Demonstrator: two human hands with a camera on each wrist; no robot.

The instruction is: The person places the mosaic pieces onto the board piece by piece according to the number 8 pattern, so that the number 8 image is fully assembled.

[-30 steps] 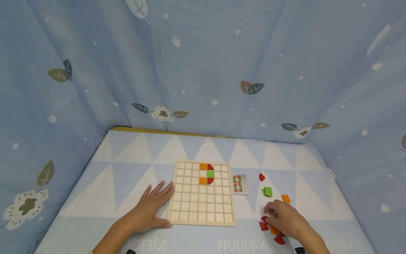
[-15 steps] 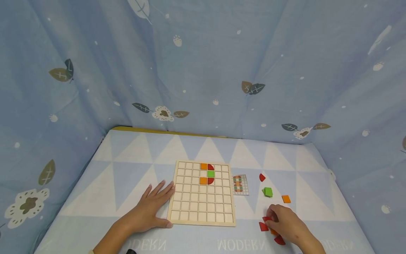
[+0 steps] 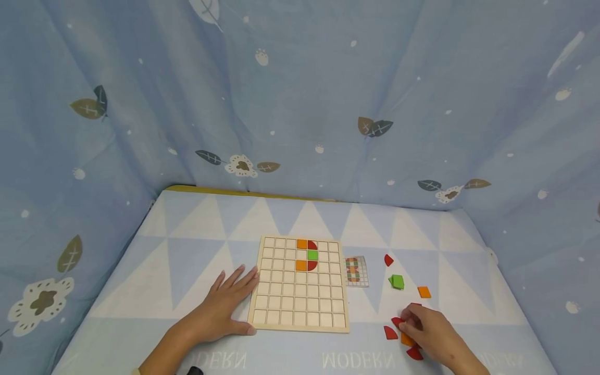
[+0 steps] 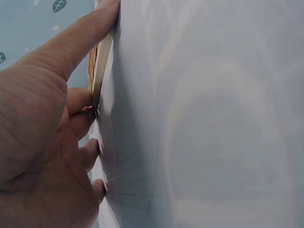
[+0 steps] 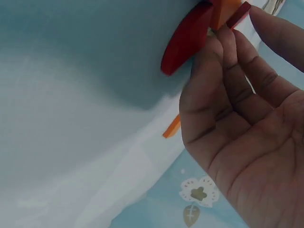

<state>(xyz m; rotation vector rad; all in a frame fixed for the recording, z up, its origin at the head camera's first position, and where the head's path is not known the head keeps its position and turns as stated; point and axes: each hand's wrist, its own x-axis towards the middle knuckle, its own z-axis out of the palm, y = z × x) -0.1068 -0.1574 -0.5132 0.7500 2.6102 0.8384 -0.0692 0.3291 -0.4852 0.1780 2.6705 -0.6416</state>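
A wooden grid board (image 3: pixel 300 329) lies mid-table. Set in its upper cells are two orange squares, two red quarter-circle tiles and a green square tile (image 3: pixel 312 255). My left hand (image 3: pixel 220 307) rests at the board's left edge, fingers spread, thumb by the near corner; the left wrist view shows the fingertips along that edge. My right hand (image 3: pixel 436 330) is over the loose tiles at the right, pinching a red quarter-circle tile (image 5: pixel 239 15) between thumb and fingers. Under and around it lie an orange tile (image 3: pixel 407 339) and more red tiles (image 3: pixel 390 333), partly hidden by the hand.
Right of the board lies a small pattern card (image 3: pixel 357 272). Farther right are loose green tiles (image 3: pixel 397 282), a lone red tile (image 3: pixel 388 260) and an orange square (image 3: pixel 424 292). A blue patterned curtain (image 3: pixel 300 104) stands behind the table.
My right hand has shifted slightly right and nearer among the loose tiles, its thumb and fingers closing at a red tile. The left hand and the board tiles stay as they were.
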